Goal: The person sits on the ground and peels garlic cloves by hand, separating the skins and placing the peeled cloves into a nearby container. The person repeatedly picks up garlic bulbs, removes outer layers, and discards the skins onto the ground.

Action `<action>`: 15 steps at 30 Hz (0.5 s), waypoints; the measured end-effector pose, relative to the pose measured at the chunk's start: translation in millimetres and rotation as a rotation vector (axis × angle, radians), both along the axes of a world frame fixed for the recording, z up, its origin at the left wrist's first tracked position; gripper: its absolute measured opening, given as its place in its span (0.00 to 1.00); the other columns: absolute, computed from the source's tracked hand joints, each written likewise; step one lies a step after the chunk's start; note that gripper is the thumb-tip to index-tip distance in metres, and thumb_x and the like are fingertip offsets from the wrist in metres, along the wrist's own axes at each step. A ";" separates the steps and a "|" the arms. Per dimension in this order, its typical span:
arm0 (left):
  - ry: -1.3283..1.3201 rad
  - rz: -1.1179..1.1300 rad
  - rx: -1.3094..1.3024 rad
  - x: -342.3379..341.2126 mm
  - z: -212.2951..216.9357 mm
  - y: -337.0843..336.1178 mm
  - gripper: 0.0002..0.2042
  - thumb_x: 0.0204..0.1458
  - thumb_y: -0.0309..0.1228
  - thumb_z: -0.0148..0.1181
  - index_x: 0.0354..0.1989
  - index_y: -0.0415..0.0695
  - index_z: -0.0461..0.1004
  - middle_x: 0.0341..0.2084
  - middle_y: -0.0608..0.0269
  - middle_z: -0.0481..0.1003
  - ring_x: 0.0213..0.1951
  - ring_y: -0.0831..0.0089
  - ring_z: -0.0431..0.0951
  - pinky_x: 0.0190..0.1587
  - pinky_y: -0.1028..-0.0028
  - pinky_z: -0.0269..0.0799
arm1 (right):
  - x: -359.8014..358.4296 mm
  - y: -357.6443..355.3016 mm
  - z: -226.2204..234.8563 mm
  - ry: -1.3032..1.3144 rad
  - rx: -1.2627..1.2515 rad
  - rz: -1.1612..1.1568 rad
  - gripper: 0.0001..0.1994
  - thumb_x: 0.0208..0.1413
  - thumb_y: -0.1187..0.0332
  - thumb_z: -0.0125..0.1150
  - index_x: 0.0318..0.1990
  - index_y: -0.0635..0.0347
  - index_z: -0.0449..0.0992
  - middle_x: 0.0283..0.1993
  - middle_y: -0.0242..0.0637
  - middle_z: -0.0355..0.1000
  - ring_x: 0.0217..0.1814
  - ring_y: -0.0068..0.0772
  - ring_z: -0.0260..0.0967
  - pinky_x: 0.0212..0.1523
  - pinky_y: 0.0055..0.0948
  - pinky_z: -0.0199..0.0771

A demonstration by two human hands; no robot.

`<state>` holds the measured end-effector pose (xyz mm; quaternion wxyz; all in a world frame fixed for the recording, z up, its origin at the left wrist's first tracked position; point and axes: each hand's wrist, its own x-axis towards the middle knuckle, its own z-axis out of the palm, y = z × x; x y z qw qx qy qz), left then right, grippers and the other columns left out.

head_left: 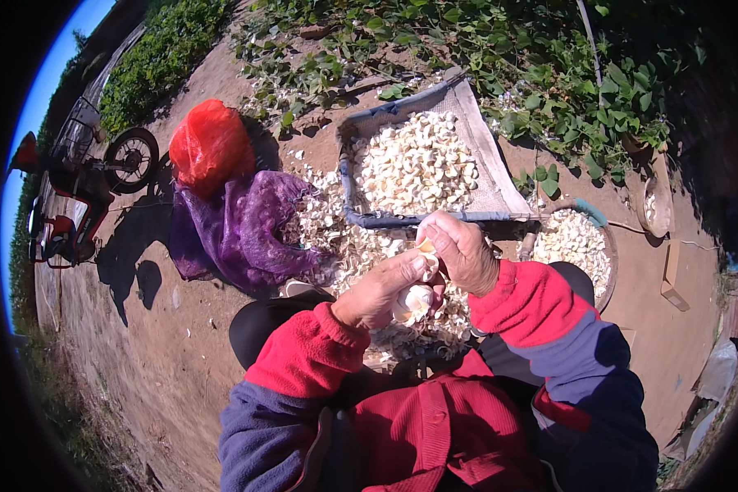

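Observation:
My left hand (379, 293) is closed around a whitish garlic bulb (412, 302), partly broken open. From the right, my right hand (465, 251) meets it, thumb and fingers pinched at the upper part of the garlic, where a pale clove or piece of skin (427, 261) stands up between the hands. Below and around them spreads a heap of garlic skins (348, 246). Just beyond the hands sits a blue-rimmed tray (377, 220) lined with white woven cloth, holding many separated cloves (418, 164).
To the left lie a purple mesh bag (246, 225) and a bulging red plastic bag (211, 143). A round basket of garlic pieces (574, 246) stands by my right knee, with a cardboard piece (674, 275) farther right. Leafy vines (549, 74) border the far side; a motorbike (78, 193) stands at far left.

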<state>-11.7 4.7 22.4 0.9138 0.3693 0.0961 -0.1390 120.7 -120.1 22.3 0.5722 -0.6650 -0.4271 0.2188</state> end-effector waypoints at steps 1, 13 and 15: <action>-0.029 -0.010 -0.003 0.1 0.5 -0.2 0.19 0.61 0.46 0.52 0.47 0.40 0.66 0.33 0.58 0.73 0.33 0.69 0.75 0.32 0.71 0.74 | 2.1 0.1 1.8 0.131 0.010 -0.030 0.11 0.66 0.62 0.49 0.37 0.60 0.71 0.26 0.34 0.69 0.23 0.26 0.68 0.25 0.24 0.67; -0.086 0.087 0.061 9.5 -1.5 -6.7 0.16 0.61 0.40 0.55 0.46 0.39 0.69 0.31 0.56 0.76 0.34 0.68 0.77 0.37 0.70 0.73 | 124.5 -220.3 26.3 -0.798 -0.745 -0.679 0.12 0.53 0.72 0.60 0.46 0.61 0.72 0.33 0.41 0.73 0.33 0.40 0.74 0.33 0.33 0.71; -0.061 0.090 0.008 10.1 -1.0 -7.7 0.18 0.61 0.43 0.53 0.46 0.38 0.69 0.31 0.55 0.75 0.34 0.68 0.76 0.37 0.71 0.73 | 112.6 -219.1 27.2 -0.790 -0.691 -0.649 0.15 0.53 0.74 0.59 0.49 0.61 0.73 0.40 0.44 0.73 0.37 0.42 0.75 0.37 0.31 0.72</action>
